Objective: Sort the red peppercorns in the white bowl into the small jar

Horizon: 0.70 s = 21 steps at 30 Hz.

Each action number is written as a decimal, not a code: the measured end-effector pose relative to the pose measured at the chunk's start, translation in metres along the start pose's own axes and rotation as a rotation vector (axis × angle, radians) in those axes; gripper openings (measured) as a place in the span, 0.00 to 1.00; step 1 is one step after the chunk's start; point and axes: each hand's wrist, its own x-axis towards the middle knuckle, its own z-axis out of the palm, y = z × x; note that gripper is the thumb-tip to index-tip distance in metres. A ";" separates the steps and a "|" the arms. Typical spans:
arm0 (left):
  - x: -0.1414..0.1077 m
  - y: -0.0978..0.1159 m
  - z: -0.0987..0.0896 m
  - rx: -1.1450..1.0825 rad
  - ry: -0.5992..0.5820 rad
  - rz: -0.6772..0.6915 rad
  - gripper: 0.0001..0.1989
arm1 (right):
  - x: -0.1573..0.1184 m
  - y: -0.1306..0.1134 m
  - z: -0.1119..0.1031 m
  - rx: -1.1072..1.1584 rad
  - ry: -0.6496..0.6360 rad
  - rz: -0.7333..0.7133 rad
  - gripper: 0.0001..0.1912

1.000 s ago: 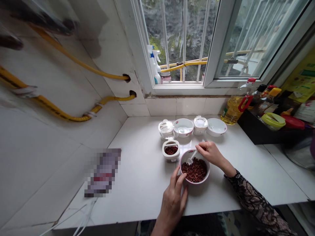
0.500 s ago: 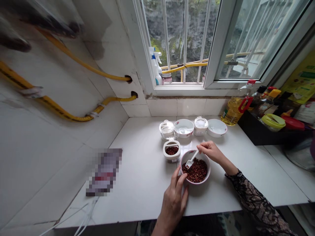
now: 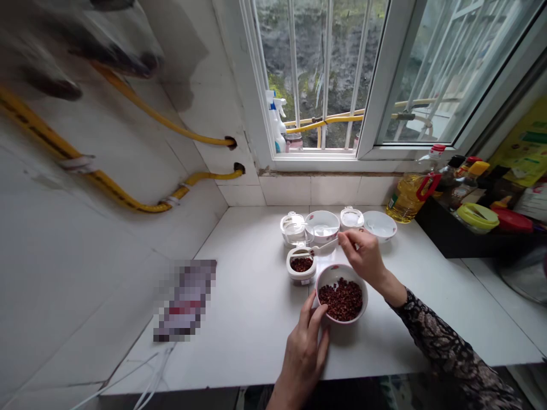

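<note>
– Pinched between the thumb and fingers of the right hand [image 3: 363, 256], the spoon [image 3: 327, 246] slants down to the left. With bent fingertips, the left hand [image 3: 302, 344] holds the near bowl [image 3: 327, 278] at its left rim.

– What lies underneath?

– A countertop [image 3: 239, 319], broad and white, its smooth tiles dully shiny and cut by thin straight seams. The near bowl sits on it, close to the front edge.

– And the arm reaching in from the right?

– It wears a dark sleeve [image 3: 444, 336] with a lacy, leafy pattern. Well behind it stands an oil bottle [image 3: 404, 196], clear and filled with golden liquid, its cap and looped handle both red.

– Now the smaller pieces?

– The near bowl is round, white inside, with pinkish edging. Just behind and left of it, the open jar [image 3: 301, 278] has a rounded-square, off-white rim and clear sides.

– The spoon itself?

– White, with a straight, slim handle. Its scoop is at the jar's mouth; touching or just above, I can't tell.

– Smallest of all?

– Dried bits [image 3: 342, 302], dark red, rough and grainy, heaped in the near bowl. More lie inside the jar.
</note>
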 end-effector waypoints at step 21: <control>0.000 0.000 0.001 0.013 0.002 -0.005 0.20 | -0.038 0.033 -0.007 -0.243 -0.295 -0.124 0.20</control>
